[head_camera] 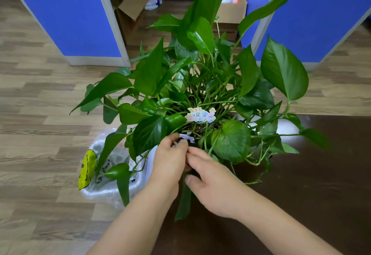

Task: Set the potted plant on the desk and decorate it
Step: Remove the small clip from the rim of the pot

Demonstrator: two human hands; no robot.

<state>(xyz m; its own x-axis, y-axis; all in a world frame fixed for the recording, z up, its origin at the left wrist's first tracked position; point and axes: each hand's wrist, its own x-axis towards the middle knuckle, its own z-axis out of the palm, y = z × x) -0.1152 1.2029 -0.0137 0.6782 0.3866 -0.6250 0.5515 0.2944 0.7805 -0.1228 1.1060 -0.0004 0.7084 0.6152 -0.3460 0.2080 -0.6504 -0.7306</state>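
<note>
The left hand (169,159) is curled at the near rim of the potted plant (200,86), its thumb and fingertips pinched on a small white and black ornament (186,137) that is partly hidden by the fingers. The right hand (212,182) comes in from the right with its fingers stretched toward the same spot, their tips touching the left hand's fingers; whether they also grip the ornament cannot be told, because the left hand covers them. The right thumb lies loose below, over a long drooping leaf.

The potted plant stands at the left end of the dark brown table (313,184), its broad green leaves spreading out over the edge and over the floor. The pot itself is almost wholly covered by foliage. In the soil near the middle stands a colourful paper sign (201,115) with cloud-like edges and bright lettering, upright and just beyond the hands.

On the wooden floor (40,114) to the left of the table lies a clear plastic bag (104,176) with a yellow patch. Farther back, between blue partition panels (66,13), are open cardboard boxes (230,13).
</note>
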